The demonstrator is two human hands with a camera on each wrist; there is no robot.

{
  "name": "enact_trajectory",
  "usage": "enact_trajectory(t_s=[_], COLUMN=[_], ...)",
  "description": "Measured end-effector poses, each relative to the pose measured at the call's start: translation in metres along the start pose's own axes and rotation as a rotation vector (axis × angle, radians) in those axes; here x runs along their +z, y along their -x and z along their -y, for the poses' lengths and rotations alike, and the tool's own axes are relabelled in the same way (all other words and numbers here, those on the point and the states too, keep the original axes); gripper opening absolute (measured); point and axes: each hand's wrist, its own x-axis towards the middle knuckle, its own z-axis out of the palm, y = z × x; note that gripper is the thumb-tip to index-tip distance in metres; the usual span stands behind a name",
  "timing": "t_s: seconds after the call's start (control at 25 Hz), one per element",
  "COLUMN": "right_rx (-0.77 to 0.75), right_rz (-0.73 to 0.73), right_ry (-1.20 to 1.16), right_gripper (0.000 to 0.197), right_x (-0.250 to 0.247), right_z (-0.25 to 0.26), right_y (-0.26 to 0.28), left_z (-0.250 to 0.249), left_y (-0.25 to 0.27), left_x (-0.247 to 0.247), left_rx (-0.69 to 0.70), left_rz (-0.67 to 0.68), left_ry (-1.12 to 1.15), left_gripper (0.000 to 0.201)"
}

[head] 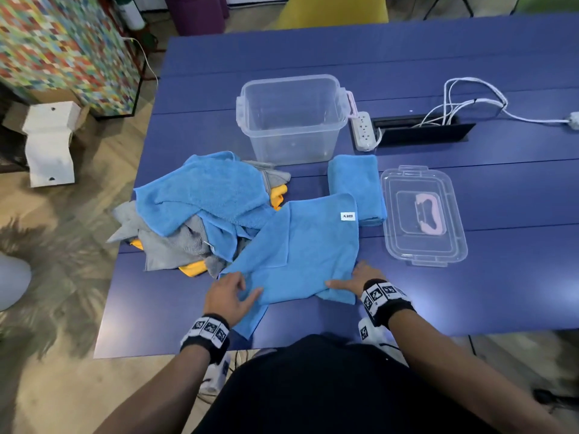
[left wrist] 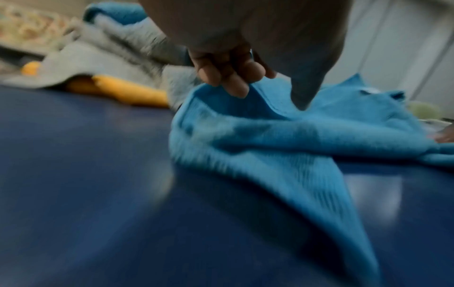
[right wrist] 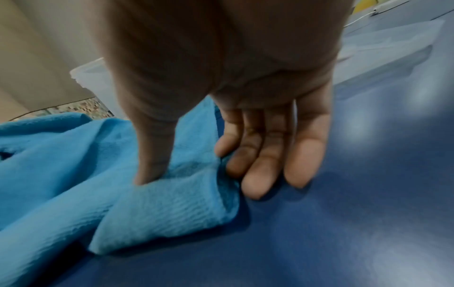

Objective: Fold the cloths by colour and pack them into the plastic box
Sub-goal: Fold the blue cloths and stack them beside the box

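Blue cloth (head: 300, 261) spread on the near part of the blue surface (head: 470, 277), white label up, near corner hanging past the edge. Left hand (head: 230, 297) gripping the cloth's near left edge: fingers (left wrist: 230, 77) curled round the hem, thumb (left wrist: 302, 93) on top, blurred in the wrist view. Right hand (head: 354, 280) flat at the near right corner, fingers (right wrist: 265, 159) straight on the surface at the cloth's edge, thumb (right wrist: 152, 155) pressing the fabric down. Folded blue cloth (head: 357, 183) beyond, partly covered by the spread one. Heap of blue, grey and orange cloths (head: 200, 211) to the left, lower layers mostly hidden. Clear plastic box (head: 291, 120) behind, open. Lid (head: 424, 214) to the right, with a pink handle. Power strip (head: 363, 130) beside the box.
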Motion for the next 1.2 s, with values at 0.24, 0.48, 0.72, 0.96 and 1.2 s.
enact_trajectory(t_s=[0.24,0.48,0.72,0.96,1.2], right_rx=[-0.226,-0.117,0.160,0.098,-0.445], right_rz=[-0.165,-0.002,0.407,0.017,-0.163], right_ry=[0.306,-0.388,-0.014,0.132,0.245], right_gripper=[0.073,0.010,0.009,0.048,0.030], right_x=[0.008,-0.007,-0.011,-0.029,-0.001], right_z=[0.005,0.008,-0.033,-0.014,0.016], right_y=[0.011,0.020,0.037,0.022,0.022], left_z=[0.026,0.022,-0.003,-0.052,-0.044], left_y=[0.034,0.019,-0.010,-0.042,-0.033], left_x=[0.014,0.007,-0.038,-0.034,0.010], left_rx=[-0.121,-0.131,-0.306,-0.150,-0.048], left_rz=[-0.035,0.151,0.988,0.492,0.410], left_ry=[-0.144,-0.050,-0.249,-0.383,-0.181], left_gripper=[0.073,0.060,0.042,0.047,0.022])
